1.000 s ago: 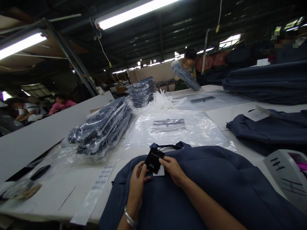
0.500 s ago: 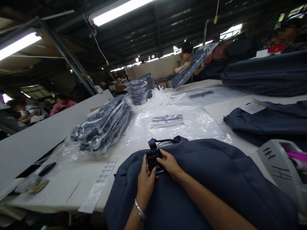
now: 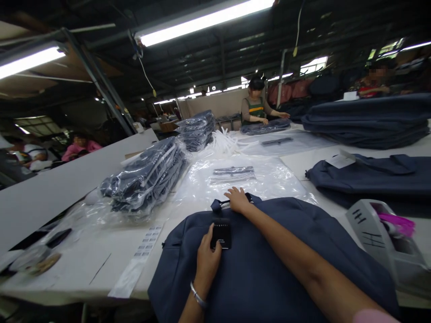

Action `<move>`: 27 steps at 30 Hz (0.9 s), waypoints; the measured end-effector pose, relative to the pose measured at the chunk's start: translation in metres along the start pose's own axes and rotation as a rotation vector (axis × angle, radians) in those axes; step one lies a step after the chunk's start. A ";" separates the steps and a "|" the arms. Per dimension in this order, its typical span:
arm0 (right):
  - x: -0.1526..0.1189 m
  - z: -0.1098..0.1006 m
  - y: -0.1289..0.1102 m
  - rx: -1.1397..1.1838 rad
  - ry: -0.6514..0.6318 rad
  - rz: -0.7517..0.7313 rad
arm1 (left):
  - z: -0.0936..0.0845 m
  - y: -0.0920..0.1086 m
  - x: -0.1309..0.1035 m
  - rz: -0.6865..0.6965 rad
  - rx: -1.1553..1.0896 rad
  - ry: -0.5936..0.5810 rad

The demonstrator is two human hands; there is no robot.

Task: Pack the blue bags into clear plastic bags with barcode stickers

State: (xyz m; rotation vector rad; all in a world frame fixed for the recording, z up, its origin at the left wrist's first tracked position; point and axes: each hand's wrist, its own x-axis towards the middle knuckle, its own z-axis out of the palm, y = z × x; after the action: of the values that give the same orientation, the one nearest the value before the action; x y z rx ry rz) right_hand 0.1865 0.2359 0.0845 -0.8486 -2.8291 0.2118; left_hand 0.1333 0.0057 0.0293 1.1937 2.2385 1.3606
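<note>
A large navy bag [image 3: 286, 251] lies before me on the white table, its carry handle [image 3: 216, 205] at the far edge. My left hand [image 3: 208, 255] holds a black hang tag [image 3: 222, 231] with small white lettering against the bag's upper part, fingers along its left side and thumb at its lower front. Over the carry handle is my right hand [image 3: 237, 200], its fingers stretched forward and slightly apart with nothing seen in them. Whether it touches the handle cannot be made out. Just beyond lies a stack of clear plastic bags [image 3: 269, 177].
Plastic-wrapped bags [image 3: 144, 175] are piled at left, near a label sheet [image 3: 138, 260]. White strips [image 3: 224, 141] lie behind. At right are a grey box [image 3: 370, 229], another navy bag [image 3: 363, 177] and a navy stack [image 3: 367, 119]. A co-worker [image 3: 256, 105] stands across the table.
My right hand has let go of the hang tag and moved up and away to the handle. My left hand keeps the tag. The co-worker has lowered the wrapped bag onto the table.
</note>
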 end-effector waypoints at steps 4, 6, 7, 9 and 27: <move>0.016 -0.021 -0.004 -0.061 -0.057 -0.029 | -0.001 0.003 -0.002 0.026 0.043 0.006; 0.009 -0.042 -0.007 -0.088 -0.025 -0.059 | 0.000 0.002 -0.002 0.033 0.044 0.013; 0.000 -0.055 -0.010 -0.097 -0.007 -0.078 | 0.000 0.002 -0.002 0.034 0.043 0.015; -0.026 -0.079 -0.017 -0.112 0.022 -0.120 | 0.001 0.000 -0.001 0.037 0.039 0.023; -0.200 0.053 -0.071 0.304 0.260 -0.089 | -0.016 0.031 -0.015 0.182 0.475 0.034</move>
State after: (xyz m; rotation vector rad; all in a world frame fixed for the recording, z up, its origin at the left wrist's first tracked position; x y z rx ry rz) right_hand 0.3018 0.0610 0.0201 -0.6314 -2.5005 0.4681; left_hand 0.1497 -0.0084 0.0607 1.5648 2.6222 0.9292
